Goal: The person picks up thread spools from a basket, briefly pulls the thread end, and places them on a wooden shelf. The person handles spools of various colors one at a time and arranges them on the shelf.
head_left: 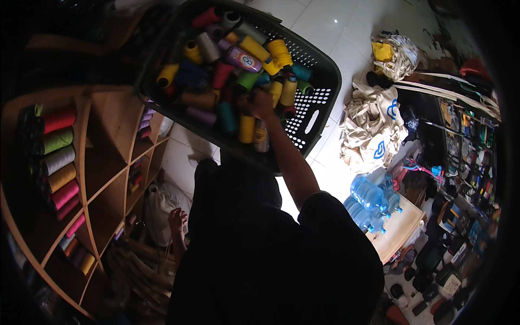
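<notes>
A dark plastic basket [324,103] with a perforated side holds many cones of thread in yellow, green, teal, purple, red and brown. My right hand [261,104] reaches in among the cones, its fingers in shadow and partly hidden. Just below it stand a yellow thread cone [247,129] and a tan one [261,136]; a teal cone [227,118] lies to its left. Low at my left side, my left hand [177,219] hangs apart from the basket, fingers loosely bent and spaced, with nothing seen in them. Beside it is a wooden shelf [86,162].
Rows of coloured thread cones [58,162] sit in the shelf's left compartments. A white sack [162,211] slumps next to the shelf. On the right are a pile of cream cloth bags [371,130], blue water jugs [368,195] on a pale tabletop [398,233], and clutter along the wall.
</notes>
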Tool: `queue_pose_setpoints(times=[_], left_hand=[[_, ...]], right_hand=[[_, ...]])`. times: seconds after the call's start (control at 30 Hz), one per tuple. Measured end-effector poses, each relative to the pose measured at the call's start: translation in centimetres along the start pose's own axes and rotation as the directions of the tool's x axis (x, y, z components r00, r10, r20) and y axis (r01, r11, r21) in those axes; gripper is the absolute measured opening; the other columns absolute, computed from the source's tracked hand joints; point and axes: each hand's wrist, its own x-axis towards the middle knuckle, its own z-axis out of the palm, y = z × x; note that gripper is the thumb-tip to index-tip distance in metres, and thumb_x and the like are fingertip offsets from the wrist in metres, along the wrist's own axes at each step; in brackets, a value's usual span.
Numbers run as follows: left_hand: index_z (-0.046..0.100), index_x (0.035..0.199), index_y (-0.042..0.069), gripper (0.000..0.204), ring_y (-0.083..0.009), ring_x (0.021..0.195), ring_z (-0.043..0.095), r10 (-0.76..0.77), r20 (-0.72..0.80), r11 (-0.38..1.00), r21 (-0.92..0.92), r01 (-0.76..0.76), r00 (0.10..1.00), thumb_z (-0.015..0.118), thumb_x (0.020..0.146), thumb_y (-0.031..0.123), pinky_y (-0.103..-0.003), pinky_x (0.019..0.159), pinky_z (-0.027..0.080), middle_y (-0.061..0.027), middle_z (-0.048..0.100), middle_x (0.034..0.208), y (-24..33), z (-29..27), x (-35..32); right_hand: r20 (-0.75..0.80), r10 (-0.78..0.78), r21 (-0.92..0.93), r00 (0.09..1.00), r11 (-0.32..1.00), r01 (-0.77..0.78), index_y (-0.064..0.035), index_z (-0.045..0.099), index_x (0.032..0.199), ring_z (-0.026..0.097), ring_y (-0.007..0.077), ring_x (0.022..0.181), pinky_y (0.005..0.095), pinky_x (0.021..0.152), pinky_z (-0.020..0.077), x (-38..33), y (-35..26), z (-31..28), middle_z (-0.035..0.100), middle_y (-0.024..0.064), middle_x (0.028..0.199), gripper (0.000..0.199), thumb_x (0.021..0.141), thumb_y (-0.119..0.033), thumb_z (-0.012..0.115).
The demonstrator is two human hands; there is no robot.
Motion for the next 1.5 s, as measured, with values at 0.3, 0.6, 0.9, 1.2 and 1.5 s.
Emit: queue_pose_setpoints(times=[0.3,0.6,0.9,1.2,1.5], left_hand=[[0.056,0.120,0.013,0.033,-0.0208,0.097,0.062,-0.033,-0.020,0.999,0.038,0.034,0.999,0.056,0.094,0.033,-0.040,0.083,0.047,-0.0058,0.063,0.109,-0.5,0.5,-1.5],[0.057,0.119,0.014,0.032,-0.0189,0.091,0.062,0.174,0.020,0.953,0.249,-0.174,0.985,0.056,0.093,0.033,-0.039,0.076,0.047,-0.0052,0.063,0.106,-3.6,0.5,-0.4],[0.055,0.121,0.012,0.035,-0.0215,0.094,0.062,-0.059,-0.003,0.993,-0.106,0.058,0.998,0.056,0.093,0.034,-0.048,0.088,0.046,-0.0068,0.062,0.108,-1.9,1.1,0.0],[0.054,0.124,0.011,0.034,-0.0228,0.096,0.063,-0.086,-0.036,0.991,-0.105,0.082,0.996,0.053,0.095,0.030,-0.047,0.085,0.048,-0.0084,0.062,0.112,-1.5,1.9,-2.0],[0.057,0.119,0.011,0.029,-0.0185,0.086,0.063,-0.108,-0.076,0.972,-0.215,0.090,0.991,0.053,0.095,0.028,-0.037,0.075,0.049,-0.0062,0.064,0.102,-3.1,2.6,-1.8]], right_hand=[[-0.107,0.034,0.190,0.994,0.982,-0.013,-0.0040,0.066,0.100,0.066,0.0320,0.095,0.0404,0.082,0.0515,-1.8,-1.1,-2.2,0.068,0.0180,0.100,0.045,0.070,-0.035,0.078],[-0.386,0.107,0.165,0.916,0.985,-0.046,-0.0028,0.062,0.105,0.064,0.0310,0.092,0.0390,0.083,0.0496,-5.6,2.7,-11.0,0.064,0.0158,0.096,0.043,0.069,-0.021,0.076],[-0.276,-0.154,-0.339,0.949,0.939,0.053,-0.0132,0.068,0.107,0.061,0.0355,0.101,0.0431,0.084,0.0510,-3.6,0.3,-9.6,0.060,0.0213,0.112,0.035,0.073,-0.019,0.071],[0.486,0.205,-0.405,0.849,0.914,0.011,-0.0077,0.071,0.099,0.067,0.0336,0.094,0.0412,0.080,0.0531,2.9,3.3,-0.7,0.069,0.0194,0.096,0.030,0.077,-0.026,0.066],[0.309,0.030,-0.129,0.950,0.992,0.010,-0.0059,0.072,0.094,0.068,0.0336,0.090,0.0406,0.077,0.0531,2.6,4.3,-0.3,0.069,0.0210,0.093,0.026,0.078,-0.025,0.065]])
